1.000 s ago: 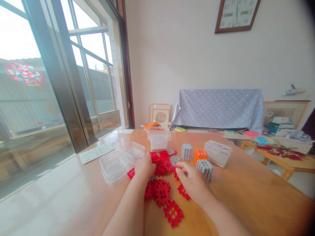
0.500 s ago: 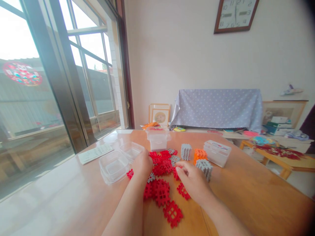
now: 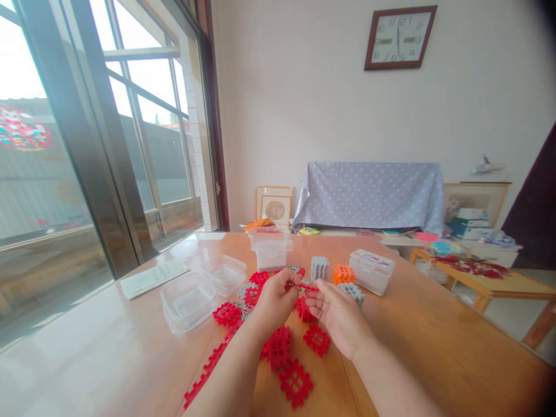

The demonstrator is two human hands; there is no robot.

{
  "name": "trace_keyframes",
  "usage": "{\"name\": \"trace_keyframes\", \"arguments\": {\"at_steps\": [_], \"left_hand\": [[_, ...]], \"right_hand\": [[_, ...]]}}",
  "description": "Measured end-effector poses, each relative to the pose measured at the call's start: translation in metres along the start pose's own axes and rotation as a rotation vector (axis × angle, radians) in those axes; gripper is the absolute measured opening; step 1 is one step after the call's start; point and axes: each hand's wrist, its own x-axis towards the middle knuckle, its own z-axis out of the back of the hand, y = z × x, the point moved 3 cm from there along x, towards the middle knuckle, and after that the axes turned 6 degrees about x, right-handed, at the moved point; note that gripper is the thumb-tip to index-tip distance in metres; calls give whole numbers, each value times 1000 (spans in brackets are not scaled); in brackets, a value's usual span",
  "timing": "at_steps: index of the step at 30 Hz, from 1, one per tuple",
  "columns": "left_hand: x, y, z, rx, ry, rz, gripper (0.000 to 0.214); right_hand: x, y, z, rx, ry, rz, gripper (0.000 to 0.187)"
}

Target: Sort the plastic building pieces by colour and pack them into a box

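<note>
A thin red piece point(image 3: 303, 286) is pinched between the left hand point(image 3: 273, 301) and the right hand point(image 3: 336, 313), raised just above the red tiles point(image 3: 278, 347) scattered on the wooden surface point(image 3: 434, 336); the fingers point(image 3: 292, 280) of both hands are closed narrowly on its 2 ends. A long strip of joined red tiles point(image 3: 208, 368) is seen running toward the near edge of the surface, beside the left forearm. Bare wood is left open to the right of the right forearm and at the far left. 2 empty clear trays point(image 3: 191, 298) are placed left of the tiles, with a paper sheet point(image 3: 152, 277) beyond them near the window-side edge. Behind the hands 2 grey blocks point(image 3: 319, 267), 1 orange block point(image 3: 344, 274) and 2 lidded clear boxes point(image 3: 372, 269) are set.
</note>
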Motion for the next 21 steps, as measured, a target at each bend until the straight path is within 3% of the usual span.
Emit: {"name": "trace_keyframes", "arguments": {"at_steps": [3, 7, 10, 17, 21], "left_hand": [[-2, -4, -11, -100, 52, 43, 20], [-3, -1, -18, -267, -17, 265, 18], [-4, 4, -23, -437, 4, 374, 19], [0, 24, -25, -554, -35, 401, 29], [-1, 24, -26, -514, 52, 379, 28]], "right_hand": [[2, 5, 4, -9, -17, 39, 40], [0, 8, 4, -76, -26, 64, 48], [-1, 8, 1, -88, -12, 89, 52], [1, 11, 7, -347, -42, 81, 44], [6, 13, 15, -400, -76, 113, 47]]}}
